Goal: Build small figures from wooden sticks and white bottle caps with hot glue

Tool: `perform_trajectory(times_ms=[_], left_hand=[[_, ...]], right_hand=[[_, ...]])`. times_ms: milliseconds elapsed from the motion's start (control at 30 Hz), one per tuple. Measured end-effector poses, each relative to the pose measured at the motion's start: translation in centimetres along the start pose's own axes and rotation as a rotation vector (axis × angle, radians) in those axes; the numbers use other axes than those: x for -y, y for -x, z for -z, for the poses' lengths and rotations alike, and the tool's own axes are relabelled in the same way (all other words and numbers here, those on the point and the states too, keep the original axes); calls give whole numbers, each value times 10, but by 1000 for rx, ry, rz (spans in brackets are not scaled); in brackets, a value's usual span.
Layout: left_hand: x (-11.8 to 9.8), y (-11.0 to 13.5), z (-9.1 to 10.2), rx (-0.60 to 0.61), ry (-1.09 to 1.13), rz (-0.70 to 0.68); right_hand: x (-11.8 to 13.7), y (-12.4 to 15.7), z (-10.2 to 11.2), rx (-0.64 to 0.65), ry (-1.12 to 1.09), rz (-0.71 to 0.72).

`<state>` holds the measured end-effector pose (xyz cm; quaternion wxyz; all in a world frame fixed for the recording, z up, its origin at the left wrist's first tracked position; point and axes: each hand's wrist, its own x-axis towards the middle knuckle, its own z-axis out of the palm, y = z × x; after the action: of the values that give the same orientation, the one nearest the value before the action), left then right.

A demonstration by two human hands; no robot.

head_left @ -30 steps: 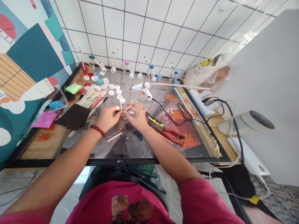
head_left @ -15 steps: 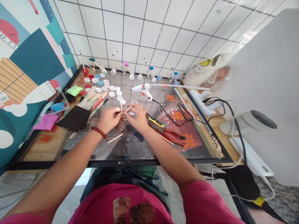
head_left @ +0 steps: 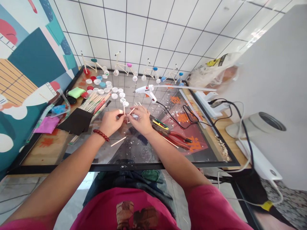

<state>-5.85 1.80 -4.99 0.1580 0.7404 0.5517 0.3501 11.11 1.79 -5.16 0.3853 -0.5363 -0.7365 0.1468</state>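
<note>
My left hand (head_left: pixel 112 122) pinches a short wooden stick (head_left: pixel 124 110) that stands nearly upright, a white bottle cap (head_left: pixel 125 104) just above its top. Close against it, my right hand (head_left: pixel 141 118) is closed on another wooden stick (head_left: pixel 131 111), held at a slant. The sticks' lower ends meet between my fingertips, where the joint is partly hidden. A loose stick (head_left: pixel 118 141) lies in front of my left hand. Beside my right wrist are a yellow-green cutter knife (head_left: pixel 160 124) and red-handled pliers (head_left: pixel 178 137).
Behind my hands lies a white glue gun (head_left: pixel 146 92) with its black cord. Little stick bicycles (head_left: pixel 123 67) stand along the back edge. Bottle caps (head_left: pixel 102 85), a stick bundle (head_left: pixel 94 103), black sheets (head_left: pixel 76 122) and green clay (head_left: pixel 76 92) sit left. A power strip (head_left: pixel 208 103) is right.
Both hands keep their pinch on the sticks in almost the same place. The view has shifted very slightly; nothing else visibly differs.
</note>
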Motion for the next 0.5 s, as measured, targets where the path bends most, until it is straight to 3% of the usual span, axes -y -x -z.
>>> perform_trajectory(times_ms=[500], left_hand=[[-3,0,2,2,16,7]], right_hand=[[1,0,0,-14,-12,3]])
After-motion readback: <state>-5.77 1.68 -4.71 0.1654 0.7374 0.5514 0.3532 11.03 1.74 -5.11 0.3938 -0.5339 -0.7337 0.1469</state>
